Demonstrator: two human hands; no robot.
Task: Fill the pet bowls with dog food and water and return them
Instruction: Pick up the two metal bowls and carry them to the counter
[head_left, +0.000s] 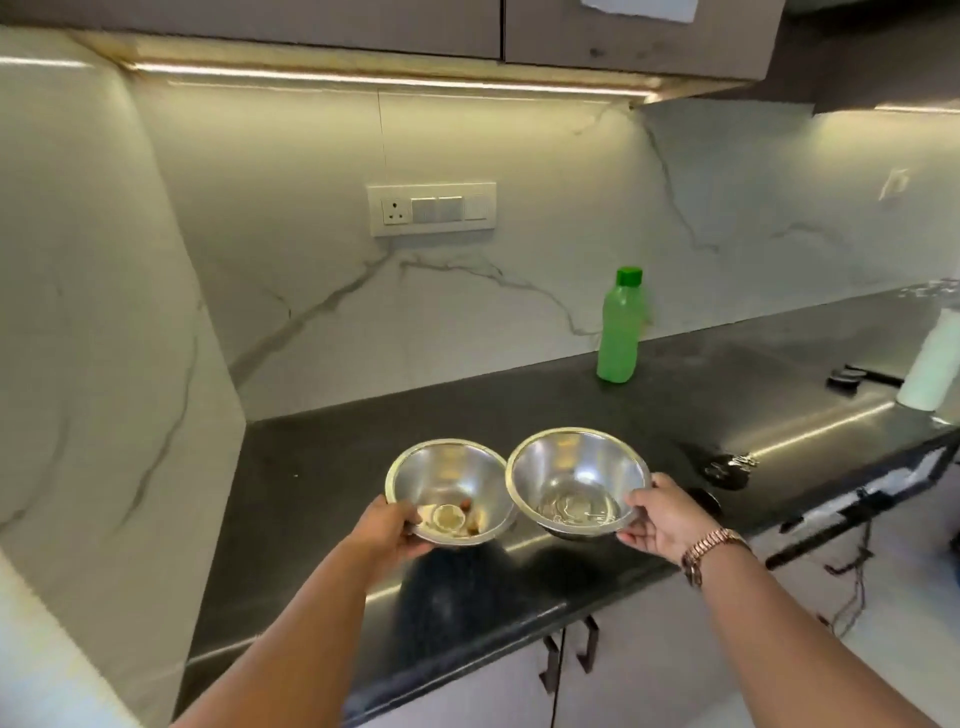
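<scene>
Two round steel bowls held side by side just above the near edge of the dark stone desk (363, 441), rims nearly touching. Left hand (387, 530) grips the near rim of the left steel bowl (449, 491) w/ thumb curled inside – a few pale bits and brown scraps lie at its bottom. Right hand (657, 522) holds the right steel bowl (576, 480) at its near-right rim, fingers curled under, thumb on top; a little clear liquid sits in the base, I think. Rose-gold watch (714, 551) on the right wrist. Far right on the desk, near the marble backsplash, a green plastic bottle w/ green cap (618, 327) stands upright – well apart from the bowls. White switch plate w/ socket (431, 209) on the wall behind. Grey cabinet doors (623, 670) below the desk.
</scene>
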